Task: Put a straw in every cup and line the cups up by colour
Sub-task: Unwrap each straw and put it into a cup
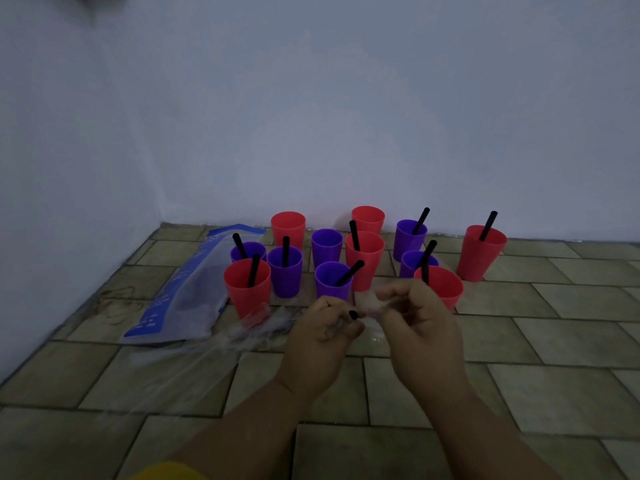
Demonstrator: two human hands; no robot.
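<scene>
On the tiled floor [519,341] near the foot of a pale wall [311,116], 12 plastic cups stood in a loose cluster, 6 red and 6 purple, not sorted by colour. 9 of them held a black straw: the red cup [247,289] at front left, the purple cup [248,251] just behind it, the purple cup [285,271] beside it, the purple cup [333,279] at front centre with its straw [349,273] leaning right, the tall red cup [364,259] behind that, the purple cup [410,239] at the back right, the purple cup [417,263] in front of it, the red cup [441,285] nearest the hands, and the red cup [481,252] standing apart at far right. 3 cups had no straw: the red cup [288,228] at back left, the red cup [368,218] at back centre and the purple cup [326,247] between them. A blue and white plastic bag [187,299] lay flat to the left of the cups, and a clear crumpled wrapper [214,344] lay in front of it. The left hand [320,344] was curled around 1 more black straw, whose tip [352,315] showed above the thumb, inside a thin clear sleeve. The right hand [420,323] pinched the other end of that sleeve, its fingers bent, directly in front of the cups.
</scene>
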